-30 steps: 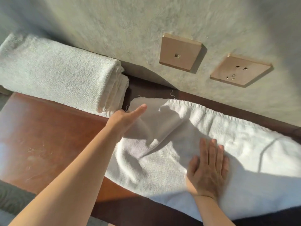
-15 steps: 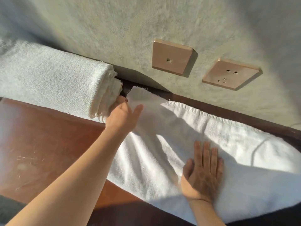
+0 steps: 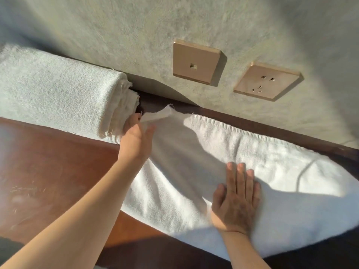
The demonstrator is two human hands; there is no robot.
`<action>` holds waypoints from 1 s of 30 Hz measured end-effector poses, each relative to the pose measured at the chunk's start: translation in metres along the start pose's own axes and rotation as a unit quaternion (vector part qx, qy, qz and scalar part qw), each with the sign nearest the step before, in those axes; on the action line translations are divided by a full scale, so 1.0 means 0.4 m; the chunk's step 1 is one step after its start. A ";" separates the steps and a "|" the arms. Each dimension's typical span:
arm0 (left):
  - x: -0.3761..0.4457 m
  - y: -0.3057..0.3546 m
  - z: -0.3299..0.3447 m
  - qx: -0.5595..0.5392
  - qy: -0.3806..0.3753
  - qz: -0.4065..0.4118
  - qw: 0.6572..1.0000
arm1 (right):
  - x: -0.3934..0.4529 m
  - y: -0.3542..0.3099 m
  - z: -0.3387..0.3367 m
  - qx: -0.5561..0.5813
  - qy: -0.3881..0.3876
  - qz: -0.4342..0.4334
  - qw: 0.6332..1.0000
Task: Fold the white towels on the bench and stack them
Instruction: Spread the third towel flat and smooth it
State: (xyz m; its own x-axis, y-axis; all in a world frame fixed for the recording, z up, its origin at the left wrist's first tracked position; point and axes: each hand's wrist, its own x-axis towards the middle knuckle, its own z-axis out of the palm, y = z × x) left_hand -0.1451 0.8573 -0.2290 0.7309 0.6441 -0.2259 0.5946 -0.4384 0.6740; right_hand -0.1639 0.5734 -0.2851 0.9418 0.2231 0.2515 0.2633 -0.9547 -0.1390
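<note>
Roughly midway, by my read: one folded towel stack (image 3: 58,96) already sits at ten o'clock on the bench (image 3: 58,167), against the wall (image 3: 136,26); a second white towel (image 3: 242,156) lies spread lengthwise from centre out to four o'clock, not yet folded down small; its far edge runs along the back of the bench, near edge close to the front lip. Left hand (image 3: 137,139) reaches to the towel's upper left corner at about eleven o'clock, right beside the stack's end; thumb lies out over the cloth, fingertips hidden behind the raised corner, so a grasp looks likely but I cannot tell for sure. Right hand (image 3: 236,200) lies flat on the towel at five o'clock, fingers straight and together, pressing the cloth down, gripping nothing. Two socket plates (image 3: 196,64) on the wall at one o'clock. Left to do, I judge: fold this towel over; square it; set it on the stack.
</note>
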 end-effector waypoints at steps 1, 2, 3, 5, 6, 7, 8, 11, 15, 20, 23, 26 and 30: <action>-0.023 -0.006 0.006 0.009 -0.003 -0.002 1.000 | 0.000 -0.002 -0.003 0.008 -0.012 0.006 1.000; -0.054 -0.013 0.005 0.013 0.003 0.011 1.000 | 0.003 -0.004 -0.004 0.017 -0.024 0.013 0.999; -0.087 -0.025 0.000 0.013 0.011 0.020 1.000 | 0.003 -0.007 -0.005 0.024 -0.030 0.019 0.999; -0.158 -0.073 -0.018 0.014 0.031 0.002 0.999 | 0.001 -0.010 -0.007 0.024 -0.010 0.023 0.999; -0.193 -0.100 -0.031 0.027 0.039 -0.018 0.999 | 0.001 -0.010 -0.009 0.018 0.002 0.021 1.000; -0.222 -0.126 -0.043 0.049 0.042 -0.040 0.997 | 0.002 -0.009 -0.011 0.014 0.004 0.018 1.000; -0.247 -0.150 -0.053 0.068 0.040 -0.059 0.995 | 0.003 -0.009 -0.014 0.016 -0.005 0.015 1.000; -0.298 -0.201 -0.077 0.051 0.016 -0.073 0.996 | 0.004 -0.012 -0.026 0.026 -0.037 0.020 0.999; -0.340 -0.237 -0.111 0.013 0.024 -0.032 0.999 | 0.003 -0.017 -0.035 0.034 -0.053 0.031 0.998; -0.373 -0.278 -0.138 0.015 -0.003 0.028 0.999 | 0.003 -0.021 -0.040 0.028 -0.075 0.042 0.996; -0.359 -0.291 -0.143 0.025 -0.012 0.039 0.999 | 0.005 -0.024 -0.045 0.019 -0.102 0.049 0.993; -0.354 -0.287 -0.155 0.010 -0.025 0.033 0.999 | 0.008 -0.025 -0.055 0.030 -0.147 0.052 0.987; -0.355 -0.318 -0.187 -0.004 -0.060 0.023 0.998 | 0.004 -0.021 -0.074 0.078 -0.178 0.043 0.980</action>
State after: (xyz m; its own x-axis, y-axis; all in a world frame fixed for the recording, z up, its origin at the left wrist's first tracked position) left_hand -0.3497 0.8687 -0.2300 0.7927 0.5431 -0.2770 0.5568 -0.4600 0.6917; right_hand -0.1707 0.5760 -0.2553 0.9681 0.2235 -0.1131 0.1817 -0.9373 -0.2973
